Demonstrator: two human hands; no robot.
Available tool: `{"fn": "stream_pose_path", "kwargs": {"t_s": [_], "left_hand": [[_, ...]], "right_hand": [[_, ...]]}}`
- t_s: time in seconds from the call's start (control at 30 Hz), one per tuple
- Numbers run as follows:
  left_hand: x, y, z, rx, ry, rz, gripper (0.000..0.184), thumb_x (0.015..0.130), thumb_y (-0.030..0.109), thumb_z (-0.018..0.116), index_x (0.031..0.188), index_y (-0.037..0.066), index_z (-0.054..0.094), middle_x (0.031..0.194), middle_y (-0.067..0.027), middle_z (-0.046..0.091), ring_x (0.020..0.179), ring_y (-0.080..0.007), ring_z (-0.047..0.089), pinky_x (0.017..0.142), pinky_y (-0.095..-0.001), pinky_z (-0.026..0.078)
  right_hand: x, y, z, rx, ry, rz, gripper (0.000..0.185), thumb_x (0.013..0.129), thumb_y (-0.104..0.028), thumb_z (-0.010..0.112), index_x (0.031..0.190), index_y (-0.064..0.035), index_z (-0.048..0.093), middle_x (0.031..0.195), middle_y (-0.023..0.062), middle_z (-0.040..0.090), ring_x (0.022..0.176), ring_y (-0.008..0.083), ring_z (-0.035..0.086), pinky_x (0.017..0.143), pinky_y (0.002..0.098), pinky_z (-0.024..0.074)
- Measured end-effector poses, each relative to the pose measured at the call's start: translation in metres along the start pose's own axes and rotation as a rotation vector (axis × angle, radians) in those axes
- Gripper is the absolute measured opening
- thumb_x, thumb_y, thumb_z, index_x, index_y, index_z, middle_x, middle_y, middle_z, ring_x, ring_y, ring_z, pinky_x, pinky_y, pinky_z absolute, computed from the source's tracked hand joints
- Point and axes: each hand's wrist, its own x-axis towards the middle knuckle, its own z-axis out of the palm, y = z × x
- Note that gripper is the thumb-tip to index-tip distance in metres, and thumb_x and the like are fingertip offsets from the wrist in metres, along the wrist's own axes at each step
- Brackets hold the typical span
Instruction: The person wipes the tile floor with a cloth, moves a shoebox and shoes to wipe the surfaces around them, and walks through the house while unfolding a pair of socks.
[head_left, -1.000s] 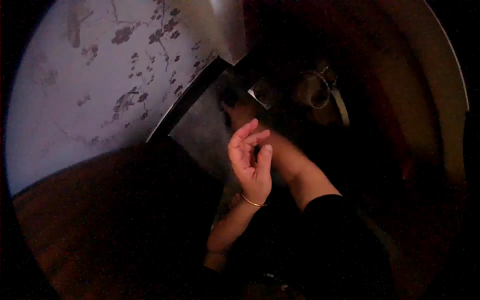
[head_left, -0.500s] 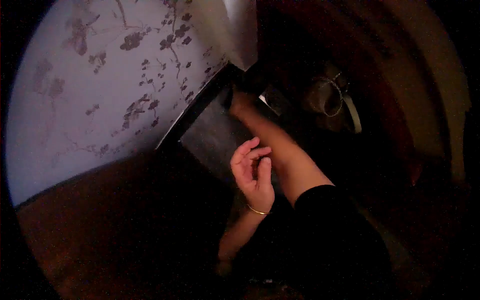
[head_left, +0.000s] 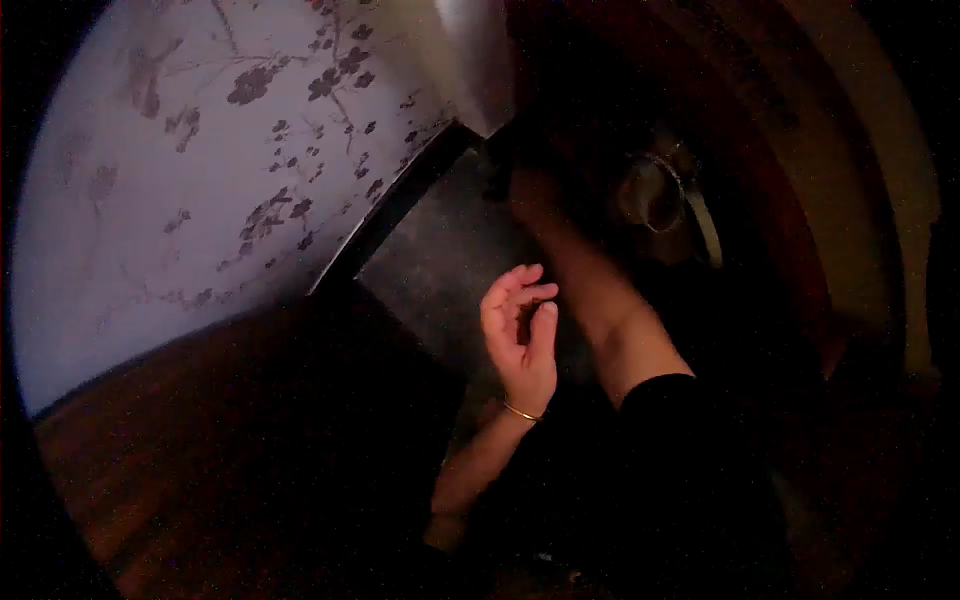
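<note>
Because shadow covers the right hand (head_left: pixel 518 185), its grip seems unreadable.

Looking matt and papery on the wall (head_left: pixel 200 200), gleaming like smooth metal at the bracelet (head_left: pixel 523 413), dull as cloth along the sleeve (head_left: pixel 670 430)!

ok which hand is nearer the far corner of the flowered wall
Right. Right hand is in shadow by the corner; left hand is farther back, nearer the body.

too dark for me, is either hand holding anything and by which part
The left hand holds nothing; the right hand is too dark to tell.
</note>
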Motion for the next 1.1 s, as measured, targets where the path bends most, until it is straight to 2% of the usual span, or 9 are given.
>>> {"fn": "stream_pose_path", "kwargs": {"t_s": [0.13, 0.3, 0.47, 0.53, 0.7, 0.83, 0.87, 0.97, 1.1], "left_hand": [[0.002, -0.007, -0.002, -0.035, 0.045, -0.024, 0.045, 0.090, 0.001, 0.056, 0.132, 0.003, 0.040, 0.121, -0.0157, 0.055, 0.098, -0.0192, 0.060, 0.091, -0.0318, 0.046], [0.006, -0.028, 0.001, -0.013, 0.065, -0.044, 0.044, 0.090, 0.001, 0.056, 0.131, 0.002, 0.041, 0.119, -0.0148, 0.056, 0.098, -0.0183, 0.060, 0.091, -0.0318, 0.047], [-0.007, -0.018, 0.018, -0.062, -0.024, -0.072, 0.044, 0.090, 0.001, 0.057, 0.130, 0.001, 0.041, 0.119, -0.0146, 0.056, 0.098, -0.0180, 0.060, 0.092, -0.0320, 0.046], [-0.011, -0.028, 0.018, -0.076, -0.048, -0.064, 0.044, 0.089, 0.001, 0.058, 0.130, 0.001, 0.041, 0.120, -0.0151, 0.056, 0.099, -0.0180, 0.060, 0.091, -0.0319, 0.047], [-0.002, -0.029, 0.003, -0.128, -0.041, -0.050, 0.042, 0.089, -0.003, 0.057, 0.129, 0.001, 0.044, 0.120, -0.0134, 0.056, 0.097, -0.0157, 0.060, 0.090, -0.0284, 0.046], [0.000, -0.037, -0.003, -0.062, -0.045, -0.035, 0.045, 0.089, 0.000, 0.058, 0.131, 0.002, 0.042, 0.120, -0.0148, 0.056, 0.095, -0.0182, 0.062, 0.091, -0.0319, 0.048], [0.003, -0.035, -0.006, -0.080, -0.034, -0.037, 0.045, 0.089, 0.000, 0.058, 0.131, 0.002, 0.042, 0.120, -0.0149, 0.057, 0.095, -0.0182, 0.061, 0.090, -0.0320, 0.048], [0.024, -0.044, -0.025, 0.042, 0.029, -0.015, 0.043, 0.091, 0.002, 0.056, 0.132, 0.003, 0.042, 0.120, -0.0139, 0.056, 0.096, -0.0187, 0.061, 0.090, -0.0320, 0.048], [0.050, -0.050, -0.049, -0.115, 0.198, -0.036, 0.042, 0.094, 0.006, 0.055, 0.133, 0.003, 0.041, 0.122, -0.0126, 0.055, 0.098, -0.0190, 0.059, 0.090, -0.0325, 0.048]], "right_hand": [[-0.013, 0.003, 0.022, 0.058, 0.154, -0.004, 0.059, 0.084, -0.018, 0.062, 0.137, -0.0015, 0.041, 0.133, 0.0216, 0.051, 0.115, 0.0356, 0.057, 0.094, 0.0452, 0.0470], [-0.111, -0.014, 0.073, 0.203, 0.170, -0.283, 0.060, 0.083, -0.017, 0.062, 0.137, -0.0018, 0.042, 0.132, 0.0218, 0.052, 0.116, 0.0358, 0.056, 0.095, 0.0449, 0.0461], [-0.150, 0.030, 0.093, 0.603, -0.393, -0.413, 0.060, 0.082, -0.016, 0.063, 0.137, -0.0020, 0.042, 0.132, 0.0219, 0.052, 0.117, 0.0361, 0.055, 0.097, 0.0446, 0.0453], [-0.139, 0.042, 0.088, 0.746, -0.460, -0.364, 0.061, 0.081, -0.016, 0.063, 0.136, -0.0021, 0.042, 0.131, 0.0220, 0.052, 0.117, 0.0361, 0.055, 0.097, 0.0445, 0.0450], [-0.078, 0.039, 0.021, 1.011, -0.051, -0.129, 0.061, 0.080, -0.015, 0.064, 0.136, -0.0024, 0.043, 0.131, 0.0221, 0.053, 0.118, 0.0364, 0.054, 0.098, 0.0442, 0.0441], [-0.061, 0.032, 0.010, 0.581, 0.370, -0.334, 0.064, 0.079, -0.013, 0.065, 0.137, -0.0015, 0.041, 0.133, 0.0233, 0.050, 0.121, 0.0374, 0.050, 0.102, 0.0433, 0.0405], [-0.052, 0.045, 0.064, 0.403, 0.467, -0.371, 0.066, 0.077, -0.012, 0.066, 0.138, -0.0009, 0.040, 0.135, 0.0239, 0.048, 0.123, 0.0379, 0.048, 0.104, 0.0427, 0.0386], [-0.096, 0.036, 0.055, 0.234, 0.513, -0.392, 0.069, 0.077, -0.009, 0.065, 0.140, -0.0006, 0.037, 0.143, 0.0245, 0.039, 0.130, 0.0386, 0.041, 0.110, 0.0414, 0.0318], [-0.137, 0.067, 0.077, 0.511, 0.216, -0.316, 0.074, 0.076, -0.007, 0.065, 0.143, -0.0006, 0.034, 0.151, 0.0243, 0.027, 0.139, 0.0379, 0.030, 0.115, 0.0415, 0.0257]]}}
